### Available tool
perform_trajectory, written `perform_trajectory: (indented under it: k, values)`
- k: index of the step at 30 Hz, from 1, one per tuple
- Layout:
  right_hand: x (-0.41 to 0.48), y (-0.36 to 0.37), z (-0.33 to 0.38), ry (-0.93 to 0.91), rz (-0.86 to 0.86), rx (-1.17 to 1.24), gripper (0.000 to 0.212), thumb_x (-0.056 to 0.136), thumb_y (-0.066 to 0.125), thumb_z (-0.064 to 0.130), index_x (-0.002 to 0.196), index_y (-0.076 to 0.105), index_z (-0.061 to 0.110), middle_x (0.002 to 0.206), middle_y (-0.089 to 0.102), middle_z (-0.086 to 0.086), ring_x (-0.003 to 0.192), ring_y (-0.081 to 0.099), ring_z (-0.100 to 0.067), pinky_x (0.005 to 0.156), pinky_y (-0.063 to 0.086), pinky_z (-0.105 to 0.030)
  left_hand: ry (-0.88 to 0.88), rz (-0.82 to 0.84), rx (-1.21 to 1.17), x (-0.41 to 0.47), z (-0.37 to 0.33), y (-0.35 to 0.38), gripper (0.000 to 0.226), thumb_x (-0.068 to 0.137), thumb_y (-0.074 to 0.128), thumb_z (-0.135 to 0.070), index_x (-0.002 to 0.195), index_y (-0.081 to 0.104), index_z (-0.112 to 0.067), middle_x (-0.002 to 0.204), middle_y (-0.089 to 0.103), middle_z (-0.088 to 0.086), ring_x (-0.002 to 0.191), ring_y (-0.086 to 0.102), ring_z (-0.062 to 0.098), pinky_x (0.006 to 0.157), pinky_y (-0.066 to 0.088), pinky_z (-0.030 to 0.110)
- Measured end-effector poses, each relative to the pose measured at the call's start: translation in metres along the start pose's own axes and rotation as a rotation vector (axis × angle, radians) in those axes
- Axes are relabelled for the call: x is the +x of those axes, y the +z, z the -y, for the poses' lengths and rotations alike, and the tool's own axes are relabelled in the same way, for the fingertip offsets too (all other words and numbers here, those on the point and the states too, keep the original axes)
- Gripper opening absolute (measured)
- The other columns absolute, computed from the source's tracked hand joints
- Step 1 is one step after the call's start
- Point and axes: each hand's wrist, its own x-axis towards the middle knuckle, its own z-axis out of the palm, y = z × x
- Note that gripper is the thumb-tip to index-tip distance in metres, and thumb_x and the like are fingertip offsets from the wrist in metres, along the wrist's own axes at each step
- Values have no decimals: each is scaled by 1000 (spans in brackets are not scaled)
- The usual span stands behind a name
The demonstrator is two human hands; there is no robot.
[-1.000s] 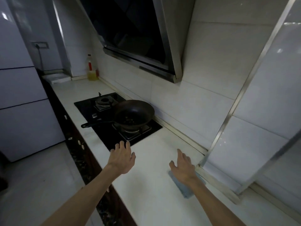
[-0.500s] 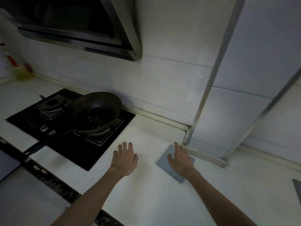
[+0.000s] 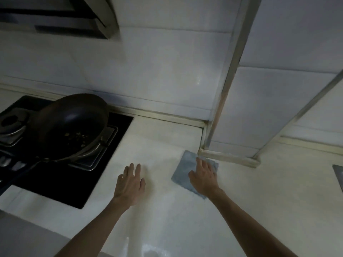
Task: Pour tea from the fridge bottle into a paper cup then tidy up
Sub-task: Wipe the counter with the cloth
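A flat grey-blue cloth (image 3: 182,170) lies on the white counter (image 3: 259,210) beside the base of a tiled wall column. My right hand (image 3: 203,178) rests flat on top of it, fingers spread toward the wall, not closed around it. My left hand (image 3: 130,184) hovers palm down over bare counter to the left of the cloth, fingers apart and holding nothing. No bottle or paper cup is in view.
A dark wok (image 3: 70,127) with a long handle sits on a black gas hob (image 3: 61,175) at the left. A range hood (image 3: 55,15) hangs above. A metal-edged column (image 3: 228,89) juts from the tiled wall. A sink edge (image 3: 338,173) shows at far right.
The view has swung right and down, away from the fridge side. My right hand has slid further onto the cloth; my left hand stays open beside it.
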Motion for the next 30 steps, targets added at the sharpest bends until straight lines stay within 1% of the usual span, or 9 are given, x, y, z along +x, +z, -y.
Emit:
perform_trajectory:
  k: [5,7,9,10,14,16,19,26,30]
  values:
    - [6,18,-2,46,-57,-40,60,95,45,33,147,24,12,150,28,-11,139,26,-30,110,31,-49,32,9,-27,7,30,26,65,99,36,-34,155,12,-14,162,12,15,149,13,31,117,26,45]
    - [7,24,0,90,-87,-75,66,91,37,43,147,24,12,151,26,-13,140,25,-32,110,31,-51,54,-24,-33,11,40,32,63,98,32,-36,154,17,-11,161,15,16,149,15,33,116,26,48]
    - [8,34,1,125,-110,-85,76,84,24,52,149,22,12,155,21,-13,143,19,-33,112,28,-54,77,-48,-45,16,50,37,66,94,23,-39,153,24,-9,159,21,17,147,21,35,114,26,50]
    - [10,39,1,137,-126,-83,77,85,23,51,151,20,13,157,18,-13,145,16,-33,113,26,-55,93,-53,-49,20,55,41,68,92,20,-40,152,26,-8,159,21,18,147,21,35,115,25,50]
    - [16,55,-3,175,-169,-111,69,98,39,40,155,9,16,163,2,-12,149,2,-33,118,15,-54,136,-61,-55,28,72,61,70,93,19,-40,152,22,-4,160,13,19,148,15,33,118,19,51]
    - [18,63,-4,184,-169,-132,71,97,33,45,156,4,18,163,-5,-12,150,-4,-33,119,9,-56,159,-79,-56,30,78,69,69,93,18,-40,153,19,-5,160,10,18,149,12,32,119,15,51]
    - [18,72,1,202,-173,-163,80,87,20,55,155,-2,20,163,-10,-12,149,-9,-34,119,-1,-57,178,-88,-49,31,82,74,69,94,17,-41,154,14,-6,161,7,18,149,8,32,119,12,50]
    - [28,88,1,151,-198,-194,75,92,13,53,156,-4,18,162,-15,-13,149,-17,-31,120,-7,-55,192,-97,-48,34,84,81,69,94,18,-40,154,13,-7,161,6,18,150,6,32,119,14,53]
    - [34,96,0,142,-173,-187,75,91,8,62,153,-17,29,158,-31,-9,144,-30,-31,114,-18,-58,199,-107,-44,34,84,83,69,94,18,-41,155,11,-8,162,3,16,150,3,30,120,12,53]
